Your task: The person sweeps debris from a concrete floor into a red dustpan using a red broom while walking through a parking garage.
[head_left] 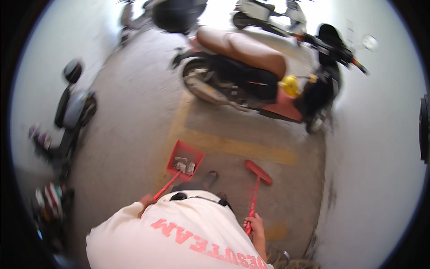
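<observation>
My left hand [146, 201] is closed round the red handle of a long-handled dustpan [174, 152]. Its red pan lies ahead of my feet, slightly left, and holds crumpled pale and greyish litter [182, 165]. On the other side, my right hand [255, 224] grips the red handle of a broom [259, 172]. The broom's red head is out to the right of the dustpan, over the grey floor. I cannot tell whether its bristles touch the ground. Part of my left hand is hidden by my pale sleeve.
A scooter [242, 67] with a brown seat stands across the way ahead, close to the right wall [371, 157]. Along the left wall are more scooters [74, 116]; others stand at the far end. Yellow lines [242, 148] mark the concrete floor [125, 112].
</observation>
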The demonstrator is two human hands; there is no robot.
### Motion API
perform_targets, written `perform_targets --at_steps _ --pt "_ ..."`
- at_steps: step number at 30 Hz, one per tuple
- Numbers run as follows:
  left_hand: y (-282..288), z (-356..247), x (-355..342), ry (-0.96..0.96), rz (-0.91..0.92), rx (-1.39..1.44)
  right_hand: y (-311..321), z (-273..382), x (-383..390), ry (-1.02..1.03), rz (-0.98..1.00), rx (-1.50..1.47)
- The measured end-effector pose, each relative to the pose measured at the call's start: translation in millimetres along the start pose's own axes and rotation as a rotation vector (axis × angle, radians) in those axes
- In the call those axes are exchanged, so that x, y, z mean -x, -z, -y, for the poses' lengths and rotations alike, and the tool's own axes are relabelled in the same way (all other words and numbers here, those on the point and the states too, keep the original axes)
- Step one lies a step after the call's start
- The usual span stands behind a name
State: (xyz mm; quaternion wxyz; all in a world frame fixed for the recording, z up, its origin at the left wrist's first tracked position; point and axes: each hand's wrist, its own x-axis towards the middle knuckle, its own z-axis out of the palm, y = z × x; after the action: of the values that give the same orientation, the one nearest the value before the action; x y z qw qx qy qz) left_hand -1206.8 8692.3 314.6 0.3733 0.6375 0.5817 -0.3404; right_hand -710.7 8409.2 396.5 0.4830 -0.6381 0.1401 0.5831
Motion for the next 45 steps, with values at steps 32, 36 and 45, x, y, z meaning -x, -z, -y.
perform_targets --at_steps 32,36,45 --pt "106.0 175.0 -83.5 0.594 0.005 1.322 -424.3 57.8 -207.2 0.282 0.118 1.304" --pt "115.6 175.3 -93.7 0.636 -0.043 1.372 -496.6 78.9 -237.9 0.266 0.353 1.148" --pt "110.4 187.0 -151.0 0.695 -0.138 1.120 -644.8 150.1 -320.0 0.500 0.413 1.657"
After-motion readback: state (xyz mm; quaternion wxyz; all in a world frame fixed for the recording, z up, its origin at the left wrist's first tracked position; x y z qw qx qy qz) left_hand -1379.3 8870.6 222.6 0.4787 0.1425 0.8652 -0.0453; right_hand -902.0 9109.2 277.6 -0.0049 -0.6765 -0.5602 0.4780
